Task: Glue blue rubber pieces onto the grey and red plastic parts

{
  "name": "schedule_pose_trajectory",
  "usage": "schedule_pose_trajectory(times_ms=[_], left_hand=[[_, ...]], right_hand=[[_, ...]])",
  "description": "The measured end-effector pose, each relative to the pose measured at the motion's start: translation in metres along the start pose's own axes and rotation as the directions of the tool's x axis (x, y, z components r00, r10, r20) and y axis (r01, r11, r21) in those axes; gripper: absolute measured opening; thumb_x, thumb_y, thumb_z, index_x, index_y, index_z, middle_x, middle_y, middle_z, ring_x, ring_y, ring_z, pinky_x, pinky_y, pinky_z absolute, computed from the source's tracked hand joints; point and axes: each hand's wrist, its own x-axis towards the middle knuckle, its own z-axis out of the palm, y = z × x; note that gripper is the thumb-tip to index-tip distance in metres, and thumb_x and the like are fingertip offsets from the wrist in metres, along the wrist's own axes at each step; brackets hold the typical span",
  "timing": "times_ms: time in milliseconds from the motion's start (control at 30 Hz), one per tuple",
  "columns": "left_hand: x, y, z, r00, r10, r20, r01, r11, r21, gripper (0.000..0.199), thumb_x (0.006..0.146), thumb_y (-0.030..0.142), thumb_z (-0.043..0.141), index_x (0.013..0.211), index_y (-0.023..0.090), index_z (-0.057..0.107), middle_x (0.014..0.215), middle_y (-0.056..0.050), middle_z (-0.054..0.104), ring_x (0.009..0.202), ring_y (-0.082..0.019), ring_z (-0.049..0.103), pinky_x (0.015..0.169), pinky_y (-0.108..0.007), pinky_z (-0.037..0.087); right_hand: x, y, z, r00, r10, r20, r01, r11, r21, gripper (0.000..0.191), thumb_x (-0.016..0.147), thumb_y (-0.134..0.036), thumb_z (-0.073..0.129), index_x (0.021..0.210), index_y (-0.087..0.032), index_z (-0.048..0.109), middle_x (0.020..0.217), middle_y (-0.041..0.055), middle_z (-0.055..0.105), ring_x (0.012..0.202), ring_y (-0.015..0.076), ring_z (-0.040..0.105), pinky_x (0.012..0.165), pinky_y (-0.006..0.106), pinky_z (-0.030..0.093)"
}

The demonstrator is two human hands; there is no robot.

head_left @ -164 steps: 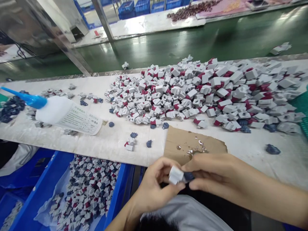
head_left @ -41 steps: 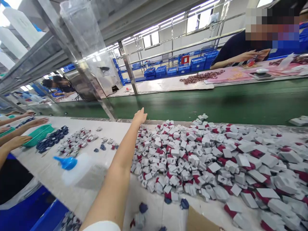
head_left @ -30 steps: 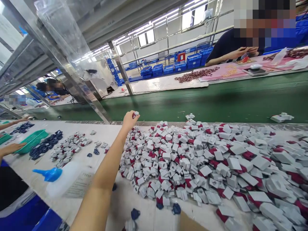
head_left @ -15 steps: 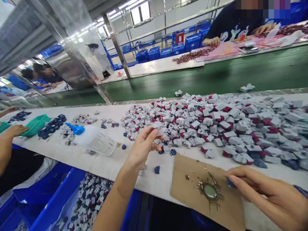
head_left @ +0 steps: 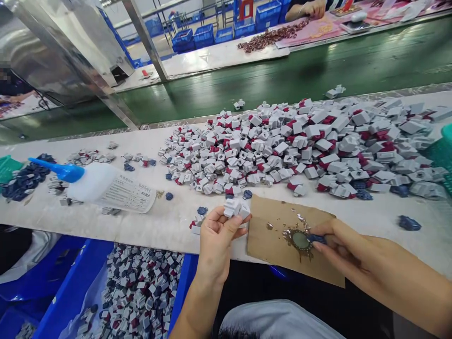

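My left hand (head_left: pixel 222 235) pinches a light grey plastic piece (head_left: pixel 235 207) between thumb and fingers, just left of a brown cardboard sheet (head_left: pixel 268 245). Between the thumb and fingertips of my right hand (head_left: pixel 342 245) is a small dark blue plastic piece (head_left: pixel 317 238). Its tip is at the edge of a round puddle of clear liquid (head_left: pixel 300 240) on the cardboard; whether it touches the liquid I cannot tell. Drips and smears surround the puddle. Behind both hands spreads a big heap of grey and dark red pieces (head_left: pixel 261 150).
A white bottle with a blue nozzle (head_left: pixel 113 188) lies on its side at left. Below the table edge stands a blue bin (head_left: pixel 79 287) full of pieces. A green conveyor belt (head_left: pixel 219 87) runs behind; across it, a co-worker's hand (head_left: pixel 314 8) shows. A green basket (head_left: pixel 439 155) is at right.
My left hand has come away from the heap with the grey piece. My right hand has brought the blue piece left to the puddle. The view has tilted down.
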Motion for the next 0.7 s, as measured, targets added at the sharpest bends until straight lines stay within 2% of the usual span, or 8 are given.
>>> schedule_pose_trajectory(times_ms=[67, 200, 333, 400, 467, 567, 633, 700], left_hand=[[-0.003, -0.003, 0.000, 1.000, -0.012, -0.007, 0.012, 1.000, -0.011, 0.040, 0.050, 0.029, 0.093, 0.077, 0.015, 0.068, 0.075, -0.001, 0.075, 0.070, -0.016, 0.074, 0.052, -0.013, 0.052], [-0.007, -0.010, 0.001, 0.999, -0.032, 0.015, 0.032, 0.999, -0.038, 0.039, 0.051, 0.027, 0.092, 0.077, 0.015, 0.066, 0.075, 0.000, 0.075, 0.069, -0.015, 0.073, 0.052, -0.014, 0.053], [-0.007, -0.015, 0.002, 0.998, -0.006, 0.060, 0.009, 0.999, -0.041, 0.035, 0.054, 0.027, 0.091, 0.076, 0.015, 0.067, 0.073, 0.000, 0.075, 0.068, -0.014, 0.072, 0.051, -0.013, 0.052], [-0.008, -0.016, 0.003, 0.997, 0.029, 0.069, -0.028, 0.999, -0.020, 0.033, 0.054, 0.028, 0.091, 0.073, 0.015, 0.067, 0.071, 0.000, 0.074, 0.064, -0.012, 0.069, 0.048, -0.013, 0.051], [-0.011, -0.017, 0.005, 0.995, 0.047, 0.088, -0.049, 0.999, 0.016, 0.031, 0.055, 0.029, 0.091, 0.070, 0.015, 0.067, 0.069, 0.000, 0.073, 0.059, -0.010, 0.065, 0.047, -0.013, 0.051], [-0.018, -0.018, 0.009, 0.988, 0.048, 0.145, -0.059, 0.996, 0.069, 0.028, 0.058, 0.029, 0.089, 0.073, 0.016, 0.068, 0.071, -0.001, 0.074, 0.060, -0.011, 0.065, 0.049, -0.015, 0.053], [-0.022, -0.017, 0.011, 0.982, 0.050, 0.180, -0.065, 0.995, 0.076, 0.026, 0.060, 0.028, 0.089, 0.075, 0.018, 0.070, 0.073, -0.001, 0.074, 0.063, -0.012, 0.067, 0.050, -0.015, 0.054], [-0.025, -0.016, 0.013, 0.976, 0.063, 0.209, -0.077, 0.995, 0.056, 0.023, 0.062, 0.025, 0.087, 0.076, 0.019, 0.070, 0.076, -0.001, 0.075, 0.065, -0.012, 0.068, 0.051, -0.015, 0.055]], right_hand=[[0.003, -0.004, 0.003, 0.997, -0.042, 0.063, 0.040, 0.999, 0.032, 0.023, 0.101, -0.037, 0.031, 0.093, -0.024, 0.048, 0.073, 0.0014, 0.065, 0.057, 0.0168, 0.063, 0.049, 0.026, 0.042], [0.012, -0.008, 0.006, 0.976, -0.180, 0.119, 0.188, 0.980, -0.059, 0.023, 0.099, -0.030, 0.028, 0.084, -0.024, 0.044, 0.062, -0.0001, 0.061, 0.050, 0.0194, 0.062, 0.043, 0.030, 0.033], [0.016, -0.007, 0.000, 0.970, -0.190, 0.149, 0.205, 0.974, -0.094, 0.023, 0.098, -0.028, 0.028, 0.085, -0.024, 0.046, 0.060, 0.0001, 0.061, 0.048, 0.0204, 0.060, 0.042, 0.030, 0.033], [0.016, -0.009, -0.008, 0.983, -0.140, 0.120, 0.141, 0.990, -0.007, 0.024, 0.099, -0.032, 0.029, 0.087, -0.024, 0.048, 0.064, 0.0007, 0.062, 0.052, 0.0186, 0.061, 0.044, 0.028, 0.037], [0.018, -0.017, -0.017, 0.998, -0.056, 0.041, 0.048, 0.985, 0.168, 0.026, 0.099, -0.042, 0.036, 0.092, -0.023, 0.051, 0.075, 0.0027, 0.065, 0.061, 0.0165, 0.063, 0.050, 0.024, 0.044], [0.021, -0.037, -0.027, 0.995, 0.079, -0.054, -0.047, 0.896, 0.441, 0.032, 0.094, -0.053, 0.049, 0.100, -0.023, 0.055, 0.088, 0.0062, 0.068, 0.073, 0.0166, 0.067, 0.057, 0.020, 0.051], [0.023, -0.049, -0.030, 0.996, 0.081, -0.043, -0.044, 0.839, 0.542, 0.034, 0.091, -0.055, 0.052, 0.101, -0.023, 0.056, 0.087, 0.0069, 0.068, 0.071, 0.0165, 0.067, 0.056, 0.019, 0.052], [0.025, -0.056, -0.030, 0.998, 0.040, -0.039, -0.011, 0.823, 0.568, 0.032, 0.092, -0.052, 0.053, 0.103, -0.023, 0.057, 0.086, 0.0063, 0.068, 0.069, 0.0159, 0.067, 0.055, 0.018, 0.053]])
